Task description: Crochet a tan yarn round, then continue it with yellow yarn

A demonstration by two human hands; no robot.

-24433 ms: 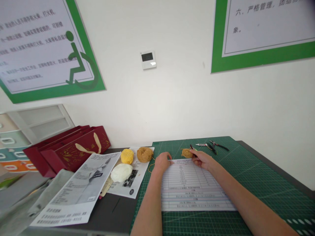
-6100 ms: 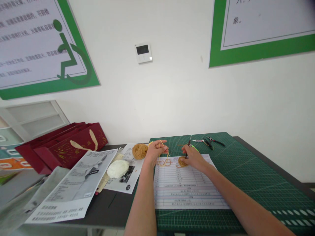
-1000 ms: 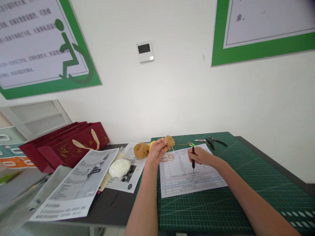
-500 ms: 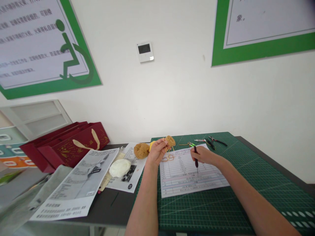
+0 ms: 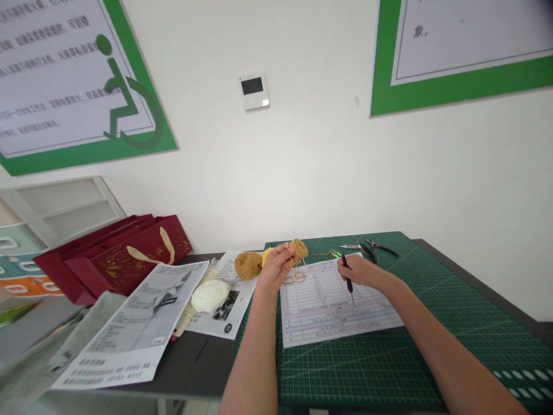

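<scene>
My left hand [image 5: 276,268] is closed on a small round crocheted piece [image 5: 299,248] of tan yarn, held up above the cutting mat. Loose yarn [image 5: 295,278] hangs from it over a printed sheet [image 5: 319,314]. In my right hand [image 5: 360,270] is a crochet hook [image 5: 349,283] with a dark handle, gripped like a pen. Its thin metal tip points down at the lined rows of the sheet; whether it touches the paper I cannot tell. A tan ball of yarn [image 5: 247,266] lies left of my left hand, with something yellow partly hidden behind that hand.
Pliers [image 5: 384,248] and other small tools lie at the back of the green cutting mat [image 5: 432,311]. Leftward are a white round bundle [image 5: 210,295], printed papers [image 5: 133,328] and dark red gift bags [image 5: 125,253]. A white wall stands behind the table.
My right hand has shifted slightly to the right, and the hook's tip has swung right over the sheet. My left hand and the crocheted piece stay nearly still.
</scene>
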